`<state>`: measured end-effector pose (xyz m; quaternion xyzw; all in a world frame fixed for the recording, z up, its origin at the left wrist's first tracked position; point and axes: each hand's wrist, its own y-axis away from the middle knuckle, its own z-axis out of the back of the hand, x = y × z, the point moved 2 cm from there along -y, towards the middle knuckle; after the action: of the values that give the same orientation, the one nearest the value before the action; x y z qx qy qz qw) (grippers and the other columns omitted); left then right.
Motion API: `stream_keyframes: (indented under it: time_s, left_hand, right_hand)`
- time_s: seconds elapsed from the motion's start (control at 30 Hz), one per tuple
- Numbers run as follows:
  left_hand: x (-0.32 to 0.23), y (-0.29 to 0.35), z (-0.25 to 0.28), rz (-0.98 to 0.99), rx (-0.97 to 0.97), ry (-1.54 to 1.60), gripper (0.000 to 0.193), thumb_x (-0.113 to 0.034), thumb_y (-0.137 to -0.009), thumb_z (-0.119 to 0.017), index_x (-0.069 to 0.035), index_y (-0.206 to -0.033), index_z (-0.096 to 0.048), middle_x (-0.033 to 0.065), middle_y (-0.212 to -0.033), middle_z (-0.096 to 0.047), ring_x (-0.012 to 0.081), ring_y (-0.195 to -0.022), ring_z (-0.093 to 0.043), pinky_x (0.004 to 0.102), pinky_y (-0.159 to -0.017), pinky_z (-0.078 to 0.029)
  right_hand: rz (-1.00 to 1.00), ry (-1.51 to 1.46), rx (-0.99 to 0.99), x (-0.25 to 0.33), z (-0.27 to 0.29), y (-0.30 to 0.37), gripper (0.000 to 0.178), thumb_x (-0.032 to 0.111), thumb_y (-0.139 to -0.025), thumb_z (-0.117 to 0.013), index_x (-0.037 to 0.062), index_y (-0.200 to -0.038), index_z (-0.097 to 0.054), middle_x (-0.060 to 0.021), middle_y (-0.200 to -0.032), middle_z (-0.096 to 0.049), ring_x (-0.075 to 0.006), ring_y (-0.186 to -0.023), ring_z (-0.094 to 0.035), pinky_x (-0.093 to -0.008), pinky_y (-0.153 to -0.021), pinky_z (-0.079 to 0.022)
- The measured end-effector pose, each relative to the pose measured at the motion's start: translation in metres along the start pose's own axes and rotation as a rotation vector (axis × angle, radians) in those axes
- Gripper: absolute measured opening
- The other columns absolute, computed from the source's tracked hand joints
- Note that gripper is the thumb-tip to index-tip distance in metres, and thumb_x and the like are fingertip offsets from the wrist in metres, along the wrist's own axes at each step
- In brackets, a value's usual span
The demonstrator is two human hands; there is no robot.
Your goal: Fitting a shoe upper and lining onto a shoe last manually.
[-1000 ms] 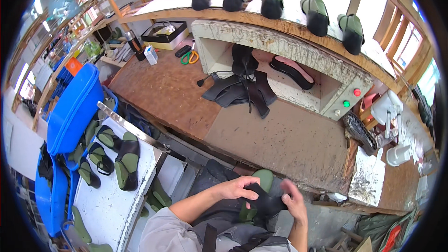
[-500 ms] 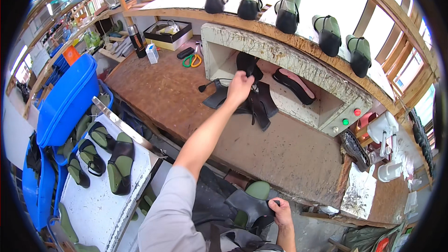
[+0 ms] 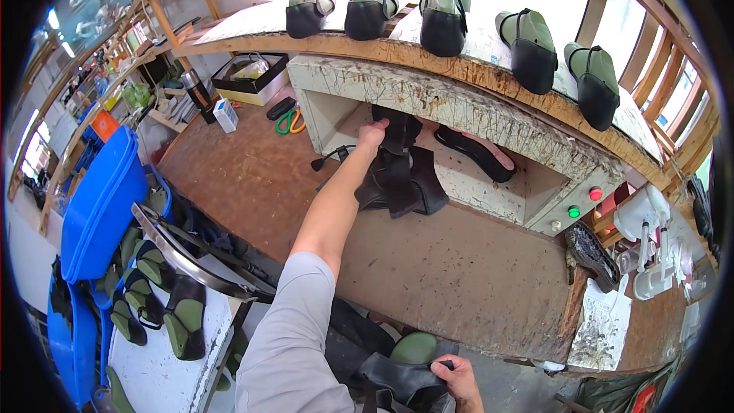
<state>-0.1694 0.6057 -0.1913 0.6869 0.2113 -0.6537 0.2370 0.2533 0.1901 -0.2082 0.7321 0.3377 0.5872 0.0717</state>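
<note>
Holding edge of black upper (image 3: 394, 375) in a narrow pinch with right hand (image 3: 459, 384), lowest in view, partly hiding rounded green piece (image 3: 414, 348). Touching loose black pieces (image 3: 417, 183) with left hand (image 3: 371, 134), out past brown tabletop (image 3: 252, 160) at mouth of stained white box (image 3: 459, 107); can't tell closure of that grip, fingers partly hidden. Inside box, right of pieces: pink-and-black sole (image 3: 478, 157). Farthest: five black-and-green shoes (image 3: 443, 27) in a row on wooden shelf (image 3: 237, 44).
</note>
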Motion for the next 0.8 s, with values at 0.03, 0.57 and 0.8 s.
stream_keyframes:
  time_s: [0.03,0.57,0.8]
  left_hand:
    - [-0.001,-0.007,-0.001,-0.001,-0.017,0.045,0.026,-0.016,-0.085,-0.063,0.006,-0.1,-0.067,0.0148,-0.102,-0.068,0.0215,-0.094,-0.061,0.0328,-0.082,-0.046]
    - [0.019,-0.015,-0.008,-0.152,-0.09,0.141,0.042,-0.017,-0.087,-0.056,0.003,-0.124,-0.048,0.0191,-0.118,-0.057,0.0298,-0.112,-0.053,0.0379,-0.094,-0.042]
    - [-0.093,0.197,0.016,-0.231,0.596,0.059,0.05,-0.027,-0.088,-0.064,0.003,-0.125,-0.053,0.0148,-0.119,-0.061,0.0191,-0.109,-0.058,0.0312,-0.094,-0.044]
  right_hand:
    - [0.013,0.02,0.012,0.002,-0.001,-0.001,0.008,0.006,-0.083,-0.071,0.0,-0.085,-0.067,0.0025,-0.072,-0.061,-0.0053,-0.064,-0.052,-0.0207,-0.06,-0.042]
    - [0.021,0.04,0.038,-0.004,-0.021,0.023,0.008,0.009,-0.084,-0.07,0.0014,-0.086,-0.067,0.0031,-0.075,-0.061,-0.0052,-0.069,-0.053,-0.0212,-0.064,-0.044]
    - [0.09,0.163,-0.059,0.014,-0.013,0.022,0.009,0.011,-0.085,-0.069,0.0029,-0.088,-0.066,0.0029,-0.083,-0.062,-0.0059,-0.078,-0.053,-0.0227,-0.071,-0.046]
